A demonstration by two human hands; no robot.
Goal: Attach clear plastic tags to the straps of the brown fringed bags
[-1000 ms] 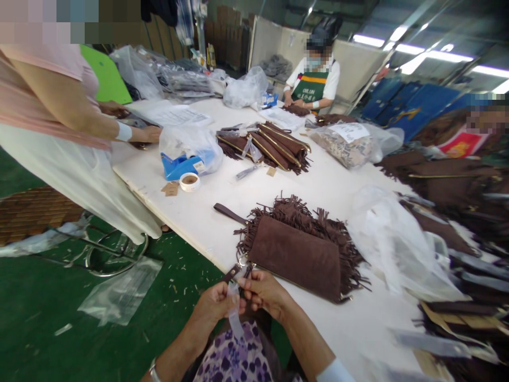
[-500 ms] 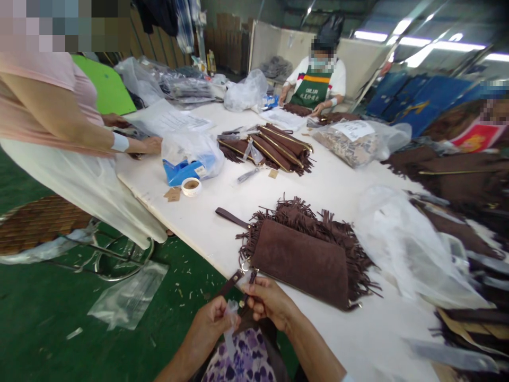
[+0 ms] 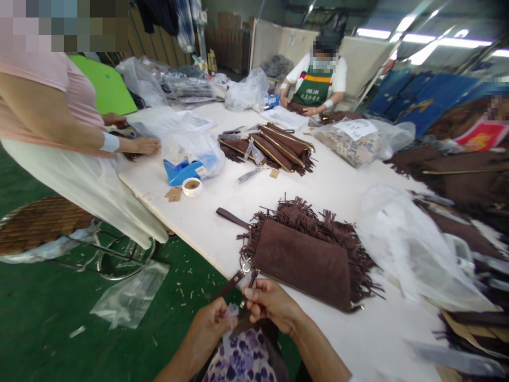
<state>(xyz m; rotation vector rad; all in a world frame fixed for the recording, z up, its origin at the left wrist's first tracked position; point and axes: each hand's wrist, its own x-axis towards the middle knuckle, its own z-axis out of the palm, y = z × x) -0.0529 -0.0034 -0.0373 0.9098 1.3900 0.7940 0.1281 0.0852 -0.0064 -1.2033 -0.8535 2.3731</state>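
A dark brown fringed suede clutch bag [image 3: 302, 260] lies at the table's near edge. Its wrist strap [image 3: 230, 217] points left, and another strap [image 3: 229, 286] hangs from a metal ring over the edge. My right hand [image 3: 266, 302] pinches the dark zipper pull [image 3: 253, 280] at the bag's lower left corner. Just left of it, my left hand [image 3: 214, 318] is closed on a strip of clear plastic [image 3: 230, 317], which droops over the patterned cloth on my lap. The fingertips of both hands are close together below the edge.
Brown zipped bags [image 3: 274, 148] are piled mid-table, near a blue tape dispenser [image 3: 183, 172] and a tape roll [image 3: 192, 186]. Clear plastic [image 3: 409, 244] lies at right. One person [image 3: 71, 116] stands at left; another [image 3: 314, 85] works across the table [image 3: 170, 217]. A stool [image 3: 43, 223] is at left.
My hands stay nearly in place at the zipper pull, and the plastic strip has shifted slightly. The person across the table has drawn their hands closer together.
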